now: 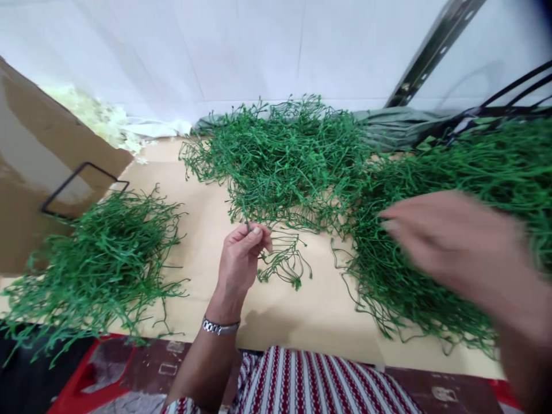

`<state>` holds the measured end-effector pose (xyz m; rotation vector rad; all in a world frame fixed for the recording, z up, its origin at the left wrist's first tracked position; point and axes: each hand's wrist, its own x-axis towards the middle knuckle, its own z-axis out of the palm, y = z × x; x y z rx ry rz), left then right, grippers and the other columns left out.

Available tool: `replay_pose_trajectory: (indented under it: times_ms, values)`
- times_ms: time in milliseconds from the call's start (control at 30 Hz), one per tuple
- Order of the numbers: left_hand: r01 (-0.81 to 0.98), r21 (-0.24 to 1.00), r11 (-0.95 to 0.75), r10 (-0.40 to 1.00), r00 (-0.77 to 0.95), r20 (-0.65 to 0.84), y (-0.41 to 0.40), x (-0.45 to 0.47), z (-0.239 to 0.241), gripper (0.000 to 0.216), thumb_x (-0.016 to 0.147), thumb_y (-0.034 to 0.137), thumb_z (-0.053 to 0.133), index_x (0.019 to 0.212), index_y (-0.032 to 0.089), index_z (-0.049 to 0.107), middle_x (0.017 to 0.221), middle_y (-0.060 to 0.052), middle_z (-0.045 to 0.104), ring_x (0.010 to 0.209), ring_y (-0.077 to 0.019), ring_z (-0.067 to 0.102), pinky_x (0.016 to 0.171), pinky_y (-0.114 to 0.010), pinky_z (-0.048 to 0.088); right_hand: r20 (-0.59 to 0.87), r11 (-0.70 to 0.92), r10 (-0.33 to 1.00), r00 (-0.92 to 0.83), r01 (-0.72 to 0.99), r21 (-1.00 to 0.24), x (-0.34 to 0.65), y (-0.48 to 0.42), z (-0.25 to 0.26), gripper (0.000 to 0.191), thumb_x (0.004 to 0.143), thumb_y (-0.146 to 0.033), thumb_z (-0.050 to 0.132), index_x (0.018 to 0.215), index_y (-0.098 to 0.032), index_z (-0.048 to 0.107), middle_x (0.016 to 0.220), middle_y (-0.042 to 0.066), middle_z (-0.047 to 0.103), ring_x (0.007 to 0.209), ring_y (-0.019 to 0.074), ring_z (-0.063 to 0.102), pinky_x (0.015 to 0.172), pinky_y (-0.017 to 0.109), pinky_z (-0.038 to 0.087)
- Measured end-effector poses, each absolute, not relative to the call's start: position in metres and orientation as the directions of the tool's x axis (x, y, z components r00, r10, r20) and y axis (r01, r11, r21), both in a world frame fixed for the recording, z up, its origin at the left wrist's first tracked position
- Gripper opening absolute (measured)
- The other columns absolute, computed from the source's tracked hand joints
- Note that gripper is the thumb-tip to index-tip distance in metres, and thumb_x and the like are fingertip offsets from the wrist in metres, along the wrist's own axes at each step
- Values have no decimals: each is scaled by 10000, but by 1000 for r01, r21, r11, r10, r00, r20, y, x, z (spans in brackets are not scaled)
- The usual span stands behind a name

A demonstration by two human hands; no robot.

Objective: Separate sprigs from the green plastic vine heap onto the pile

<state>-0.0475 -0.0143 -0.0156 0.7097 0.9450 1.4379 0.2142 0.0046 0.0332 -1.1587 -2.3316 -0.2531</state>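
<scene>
My left hand (245,250) is closed in a pinch over the middle of the table, with the thin end of a green plastic stem (247,224) showing above the fingertips. Just right of it lies a small loose bunch of green stems (287,261). My right hand (452,247) is smeared by motion above the edge of the big right-hand pile of green stems (401,287); whether its fingers hold anything is not clear. Behind my left hand spreads another pile of branching stems (284,155), with small buds at the tips.
A further stem pile (112,259) hangs over the table's (202,213) front left edge. Beside it stand a cardboard box (52,144) and a black wire frame (81,187). Pale yellow flowers (92,115), green cloth (388,126) and a metal post (431,52) are at the back.
</scene>
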Motion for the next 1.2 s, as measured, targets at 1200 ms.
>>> replay_pose_trajectory:
  times_ms: [1200]
  values:
    - [510, 736, -445, 894, 198, 403, -57, -17, -20, 139, 777, 87, 484, 717, 164, 585, 702, -50, 569, 698, -163, 544, 633, -276, 429, 75, 156, 941, -331, 226, -962, 153, -29, -17, 160, 848, -232, 449, 951, -157, 547, 649, 3, 573, 613, 121, 555, 584, 248, 446]
